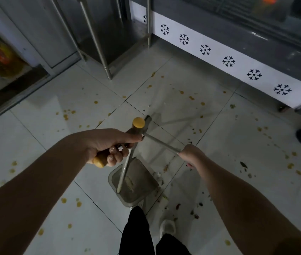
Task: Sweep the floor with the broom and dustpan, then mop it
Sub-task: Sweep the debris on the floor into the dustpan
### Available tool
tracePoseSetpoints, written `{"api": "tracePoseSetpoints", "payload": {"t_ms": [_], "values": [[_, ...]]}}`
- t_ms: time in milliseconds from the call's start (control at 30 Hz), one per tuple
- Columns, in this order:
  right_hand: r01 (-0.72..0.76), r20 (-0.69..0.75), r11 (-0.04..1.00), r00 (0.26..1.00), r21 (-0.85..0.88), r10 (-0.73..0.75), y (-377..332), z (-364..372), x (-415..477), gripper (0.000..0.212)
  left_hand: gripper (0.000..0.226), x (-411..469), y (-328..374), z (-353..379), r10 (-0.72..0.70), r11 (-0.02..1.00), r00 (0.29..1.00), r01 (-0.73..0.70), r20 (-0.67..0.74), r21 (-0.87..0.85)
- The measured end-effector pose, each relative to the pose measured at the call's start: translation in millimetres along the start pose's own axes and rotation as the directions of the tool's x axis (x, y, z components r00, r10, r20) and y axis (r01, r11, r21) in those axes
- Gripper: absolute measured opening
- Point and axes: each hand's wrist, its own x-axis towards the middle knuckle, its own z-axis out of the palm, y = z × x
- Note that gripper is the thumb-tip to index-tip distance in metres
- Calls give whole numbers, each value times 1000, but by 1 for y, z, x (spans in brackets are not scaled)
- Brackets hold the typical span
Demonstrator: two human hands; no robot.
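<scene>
- Left hand [109, 150]: closed in a full fist around the yellow grip of the dustpan handle [125, 170], whose shaft runs down to the dustpan [142, 183] resting on the tiled floor [54, 126] just ahead of the person's feet.
- Right hand [192, 155]: closed around a thin metal shaft, judged to be the broom handle [162, 143]; this crosses the dustpan handle near the left hand's fingertips. The broom head is not clearly visible.
- Dustpan contents: a little pale debris already lies inside the pan.
- Debris [193, 214]: dark scraps lie scattered to the right of the pan and near the white shoe [168, 227]; yellow spots are spread widely over the tiles.
- Step in hand (judgement): sweeping is under way; mopping is not yet begun.
- Technique (judgement): keep the pan's lip pressed flat to the tile, angle its mouth toward the scraps on the right, and draw short, low strokes into it. The yellow spots look stuck or wet and probably await the mop.
</scene>
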Motion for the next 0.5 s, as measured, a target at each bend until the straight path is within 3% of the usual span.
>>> {"api": "tracePoseSetpoints", "payload": {"t_ms": [333,500], "values": [[122,-56,951,988,-283,-143,-148,39,42,15,35,0,24,-113,19,1000,999,-18,48,-24],[83,-66,913,991,-398,-119,-164,36,59,17,35,6,40,-144,9,1000,999,-9,53,1]]}}
